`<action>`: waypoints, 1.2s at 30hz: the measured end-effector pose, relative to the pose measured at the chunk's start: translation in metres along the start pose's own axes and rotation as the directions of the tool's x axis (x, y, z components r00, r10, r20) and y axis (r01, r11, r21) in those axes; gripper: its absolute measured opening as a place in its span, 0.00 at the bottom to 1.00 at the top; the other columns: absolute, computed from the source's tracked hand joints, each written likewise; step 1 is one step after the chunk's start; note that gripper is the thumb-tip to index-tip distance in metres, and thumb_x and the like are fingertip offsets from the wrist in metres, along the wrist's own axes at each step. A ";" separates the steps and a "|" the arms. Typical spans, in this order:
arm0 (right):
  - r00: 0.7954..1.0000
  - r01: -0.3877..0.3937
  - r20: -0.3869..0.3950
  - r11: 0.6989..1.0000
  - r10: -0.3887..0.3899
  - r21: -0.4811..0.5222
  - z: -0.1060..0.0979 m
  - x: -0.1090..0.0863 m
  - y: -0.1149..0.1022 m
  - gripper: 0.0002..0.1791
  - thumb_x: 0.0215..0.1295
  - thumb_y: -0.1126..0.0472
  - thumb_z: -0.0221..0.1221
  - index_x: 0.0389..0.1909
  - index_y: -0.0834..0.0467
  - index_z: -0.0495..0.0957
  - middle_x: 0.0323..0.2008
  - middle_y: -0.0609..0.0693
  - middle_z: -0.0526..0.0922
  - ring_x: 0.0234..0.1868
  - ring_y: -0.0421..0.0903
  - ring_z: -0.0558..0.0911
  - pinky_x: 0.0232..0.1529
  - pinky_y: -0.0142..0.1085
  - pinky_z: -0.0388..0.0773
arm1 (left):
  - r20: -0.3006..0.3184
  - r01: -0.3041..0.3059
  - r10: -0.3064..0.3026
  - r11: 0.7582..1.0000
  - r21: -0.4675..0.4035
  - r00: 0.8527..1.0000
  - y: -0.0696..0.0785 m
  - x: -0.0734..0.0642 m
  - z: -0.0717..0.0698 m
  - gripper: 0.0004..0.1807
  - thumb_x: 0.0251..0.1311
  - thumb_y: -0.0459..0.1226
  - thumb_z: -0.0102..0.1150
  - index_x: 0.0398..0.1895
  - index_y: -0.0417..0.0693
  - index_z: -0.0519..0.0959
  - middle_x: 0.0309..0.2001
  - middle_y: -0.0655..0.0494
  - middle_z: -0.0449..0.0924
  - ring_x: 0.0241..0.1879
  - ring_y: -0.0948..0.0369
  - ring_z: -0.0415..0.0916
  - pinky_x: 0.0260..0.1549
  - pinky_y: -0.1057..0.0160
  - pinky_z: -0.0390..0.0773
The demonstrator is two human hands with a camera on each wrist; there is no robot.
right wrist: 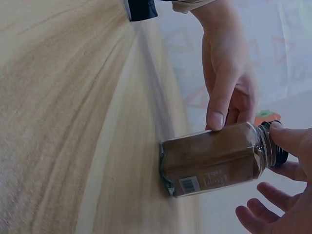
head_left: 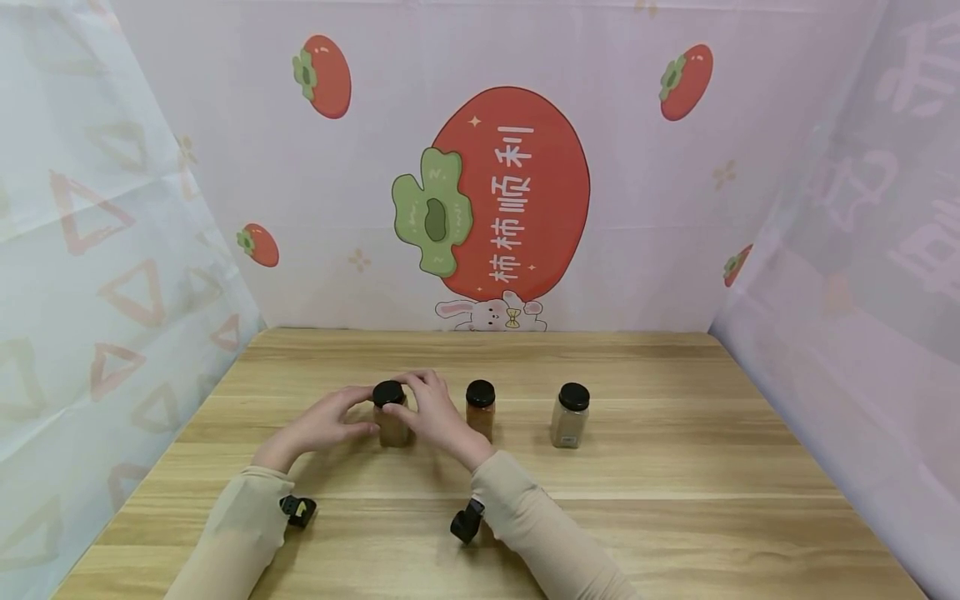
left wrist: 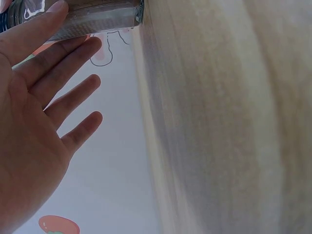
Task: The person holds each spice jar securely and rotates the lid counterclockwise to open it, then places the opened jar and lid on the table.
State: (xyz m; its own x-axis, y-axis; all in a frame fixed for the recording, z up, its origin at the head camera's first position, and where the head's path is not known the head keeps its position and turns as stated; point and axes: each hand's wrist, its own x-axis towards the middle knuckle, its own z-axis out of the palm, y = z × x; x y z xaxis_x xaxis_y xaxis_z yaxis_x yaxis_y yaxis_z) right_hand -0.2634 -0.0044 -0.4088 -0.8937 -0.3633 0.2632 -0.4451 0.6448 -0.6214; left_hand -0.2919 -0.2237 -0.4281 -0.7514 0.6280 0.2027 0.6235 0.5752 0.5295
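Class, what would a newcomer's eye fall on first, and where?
Probably the huge red fruit printed centrally on the backdrop. Then the left hand and right hand on the leftmost jar, left of centre on the table; the middle jar and right jar stand farther right.

The right hand (right wrist: 298, 204) is pinching the black lid (right wrist: 281, 152) of a glass jar (right wrist: 212, 158), its lower fingers standing apart from the glass. The left hand (right wrist: 226, 73) is resting its thumb against the jar's side. Brown contents are showing through the glass (a small barcode label (right wrist: 189, 185) is sitting near the base), and the base is touching the wooden table (right wrist: 73, 122). A printed cloth (right wrist: 187, 63) is hanging behind.
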 end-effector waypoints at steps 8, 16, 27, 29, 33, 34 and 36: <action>0.996 0.044 0.078 0.999 -0.045 0.008 -0.007 0.003 0.003 0.24 0.67 0.48 0.55 0.61 0.51 0.71 0.63 0.55 0.67 0.65 0.54 0.65 0.62 0.47 0.68 | -0.005 0.001 -0.001 1.000 0.007 1.000 0.000 0.000 0.001 0.28 0.58 0.41 0.64 0.62 0.51 0.71 0.61 0.52 0.74 0.62 0.48 0.69 0.60 0.40 0.67; 0.994 0.054 0.099 0.998 -0.055 0.012 -0.007 0.004 0.007 0.26 0.67 0.47 0.55 0.63 0.50 0.69 0.64 0.54 0.66 0.65 0.53 0.64 0.63 0.47 0.68 | -0.008 -0.014 0.014 1.000 0.007 1.000 -0.001 0.000 0.001 0.28 0.58 0.41 0.64 0.62 0.51 0.71 0.60 0.52 0.74 0.62 0.48 0.69 0.60 0.41 0.67; 0.998 0.050 0.044 0.997 -0.052 0.052 -0.006 0.002 0.005 0.30 0.63 0.45 0.59 0.64 0.51 0.68 0.63 0.51 0.69 0.64 0.50 0.67 0.62 0.45 0.70 | -0.006 0.007 -0.007 1.000 0.002 1.000 -0.001 0.000 0.001 0.27 0.58 0.43 0.64 0.61 0.50 0.72 0.60 0.51 0.74 0.62 0.47 0.68 0.61 0.40 0.66; 0.998 0.054 0.021 0.997 -0.055 0.059 -0.006 0.001 0.005 0.30 0.63 0.46 0.60 0.64 0.52 0.68 0.61 0.50 0.70 0.62 0.49 0.69 0.60 0.43 0.72 | -0.003 0.008 -0.008 1.000 0.006 1.000 -0.001 0.000 0.001 0.27 0.58 0.44 0.64 0.62 0.50 0.72 0.61 0.51 0.74 0.62 0.47 0.68 0.61 0.40 0.65; 0.998 0.061 -0.022 0.994 -0.059 0.089 -0.004 0.000 0.005 0.31 0.61 0.47 0.61 0.63 0.55 0.69 0.59 0.51 0.73 0.58 0.51 0.73 0.55 0.38 0.74 | -0.002 0.001 -0.001 1.000 0.012 1.000 -0.002 0.000 0.001 0.28 0.58 0.45 0.63 0.61 0.50 0.72 0.60 0.51 0.74 0.62 0.47 0.69 0.61 0.41 0.66; 0.998 0.063 -0.030 0.994 -0.060 0.094 -0.004 0.000 0.005 0.31 0.61 0.48 0.62 0.63 0.56 0.69 0.58 0.52 0.74 0.57 0.52 0.73 0.53 0.37 0.75 | -0.003 0.000 0.000 1.000 0.013 1.000 -0.002 0.000 0.001 0.27 0.58 0.45 0.63 0.61 0.50 0.72 0.60 0.51 0.74 0.62 0.47 0.69 0.61 0.41 0.66; 0.997 0.064 -0.045 0.992 -0.059 0.109 -0.004 0.000 0.005 0.31 0.61 0.48 0.62 0.62 0.56 0.69 0.57 0.53 0.75 0.56 0.52 0.74 0.51 0.35 0.76 | -0.003 0.001 -0.001 1.000 0.013 1.000 -0.002 0.000 0.001 0.27 0.58 0.45 0.63 0.61 0.50 0.72 0.60 0.51 0.75 0.62 0.47 0.69 0.61 0.41 0.66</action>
State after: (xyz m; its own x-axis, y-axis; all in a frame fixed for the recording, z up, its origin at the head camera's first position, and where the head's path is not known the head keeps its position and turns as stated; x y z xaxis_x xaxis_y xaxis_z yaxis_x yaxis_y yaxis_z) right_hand -0.2660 0.0018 -0.4092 -0.8674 -0.3706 0.3322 -0.4925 0.5434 -0.6798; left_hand -0.2930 -0.2242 -0.4294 -0.7526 0.6258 0.2049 0.6257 0.5826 0.5188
